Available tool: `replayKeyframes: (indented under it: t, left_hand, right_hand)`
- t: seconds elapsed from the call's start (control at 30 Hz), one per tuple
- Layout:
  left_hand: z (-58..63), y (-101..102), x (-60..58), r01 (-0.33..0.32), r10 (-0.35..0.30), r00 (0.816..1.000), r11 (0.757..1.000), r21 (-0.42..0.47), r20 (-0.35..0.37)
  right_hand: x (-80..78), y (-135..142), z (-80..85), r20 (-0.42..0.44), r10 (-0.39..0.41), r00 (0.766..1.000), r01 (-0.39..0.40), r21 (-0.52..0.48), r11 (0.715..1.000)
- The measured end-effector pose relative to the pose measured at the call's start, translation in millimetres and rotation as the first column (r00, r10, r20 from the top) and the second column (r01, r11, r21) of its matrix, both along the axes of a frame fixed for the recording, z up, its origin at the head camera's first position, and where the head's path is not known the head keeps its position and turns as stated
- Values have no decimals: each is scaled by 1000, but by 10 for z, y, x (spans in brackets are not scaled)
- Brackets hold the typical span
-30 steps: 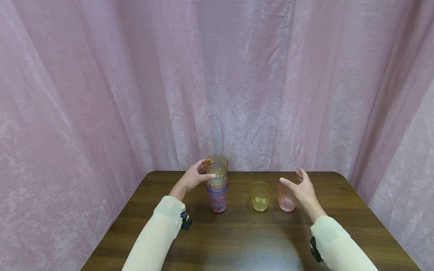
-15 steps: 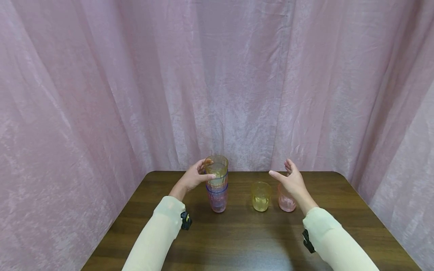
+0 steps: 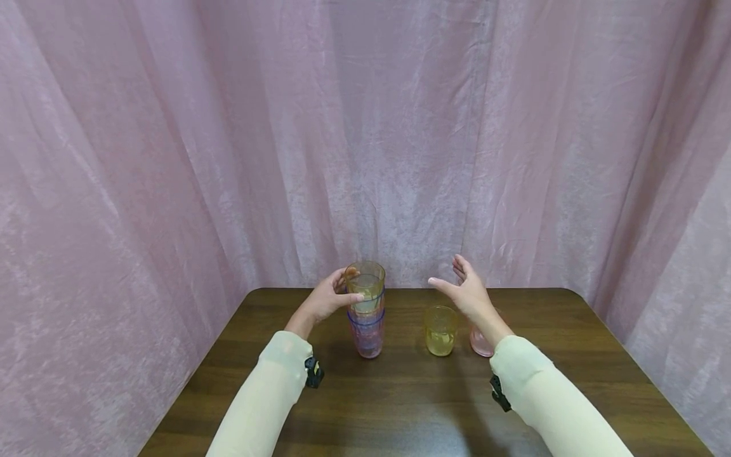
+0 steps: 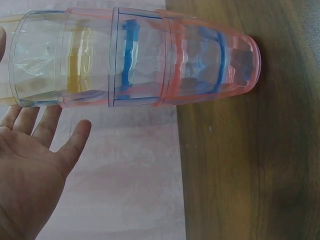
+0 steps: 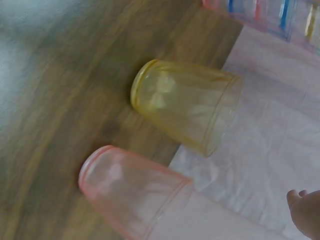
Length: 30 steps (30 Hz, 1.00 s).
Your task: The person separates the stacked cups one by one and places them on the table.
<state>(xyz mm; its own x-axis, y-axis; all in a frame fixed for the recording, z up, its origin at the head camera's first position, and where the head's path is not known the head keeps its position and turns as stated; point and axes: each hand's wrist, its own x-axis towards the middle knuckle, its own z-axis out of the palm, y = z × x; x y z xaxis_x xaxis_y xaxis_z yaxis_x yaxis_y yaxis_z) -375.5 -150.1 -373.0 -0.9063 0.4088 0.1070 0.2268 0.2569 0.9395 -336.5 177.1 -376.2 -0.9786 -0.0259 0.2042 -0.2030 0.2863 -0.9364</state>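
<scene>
A tall stack of clear tinted cups (image 3: 367, 333), yellow at the top with blue and pink below, stands upright on the table. My left hand (image 3: 325, 297) holds its upper part, thumb on the near side and fingers round the left. In the left wrist view the left hand (image 4: 30, 165) lies against the stack (image 4: 142, 60). A single yellow cup (image 3: 440, 333) stands right of the stack, and a pink cup (image 3: 481, 343) beside it is partly hidden by my right forearm. My right hand (image 3: 469, 293), thumb and fingers spread, hovers above these two cups and holds nothing.
The brown wooden table (image 3: 394, 406) has rounded far corners. Pink curtains (image 3: 411, 158) hang directly behind its far edge and along both sides. The yellow cup (image 5: 182, 107) and pink cup (image 5: 132, 192) stand apart.
My right hand has moved left and slightly up, from over the pink cup to above the yellow cup. The left hand and the stack have stayed put.
</scene>
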Motion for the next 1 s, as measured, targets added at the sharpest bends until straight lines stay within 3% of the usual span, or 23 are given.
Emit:
replayKeyframes:
  t: [0.13,0.27,0.5,1.0]
  left_hand:
    - [20,-8,-13,22,-22,999,1000,-5,27]
    - [-108,-25,-115,13,-13,1000,1000,0,10]
    - [-143,-21,-108,-9,10,1000,1000,16,-19]
    - [-177,-10,-104,0,1,1000,999,35,-27]
  right_hand:
    - [-27,-112,40,4,32,999,-32,-1,999]
    - [-44,-236,80,6,70,998,-70,9,998]
    - [-55,-490,145,17,99,995,-99,9,995]
    - [-105,-865,69,17,171,985,-171,10,985]
